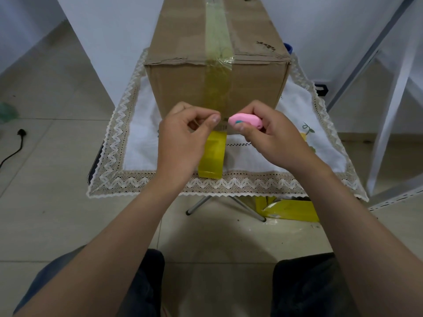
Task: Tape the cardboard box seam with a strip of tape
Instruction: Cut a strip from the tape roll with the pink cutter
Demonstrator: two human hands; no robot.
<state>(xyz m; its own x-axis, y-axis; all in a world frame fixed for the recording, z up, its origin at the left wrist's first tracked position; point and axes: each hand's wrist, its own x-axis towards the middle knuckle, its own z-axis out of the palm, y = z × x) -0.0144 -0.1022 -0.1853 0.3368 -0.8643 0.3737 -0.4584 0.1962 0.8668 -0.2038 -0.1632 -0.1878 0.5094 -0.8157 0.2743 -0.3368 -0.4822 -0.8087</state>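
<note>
A tall cardboard box (pixel 183 85) stands on a small table covered by a lace-edged white cloth (pixel 142 143). A yellowish strip of tape (pixel 217 88) runs along the top seam and down the box's front face. My left hand (pixel 183 138) pinches the tape at the box's lower front edge. Below that hand hangs the yellow tape roll (pixel 211 156), its lower end resting near the cloth's front border. My right hand (pixel 267 131) holds a small pink cutter (pixel 246 121), its tip right beside the tape at the pinch point.
Metal table legs (pixel 199 205) and a yellow package (pixel 293 210) show under the table on the tiled floor. A white metal rack frame (pixel 389 106) stands at the right. A black cable with a plug (pixel 16 145) lies at the left. My knees are below.
</note>
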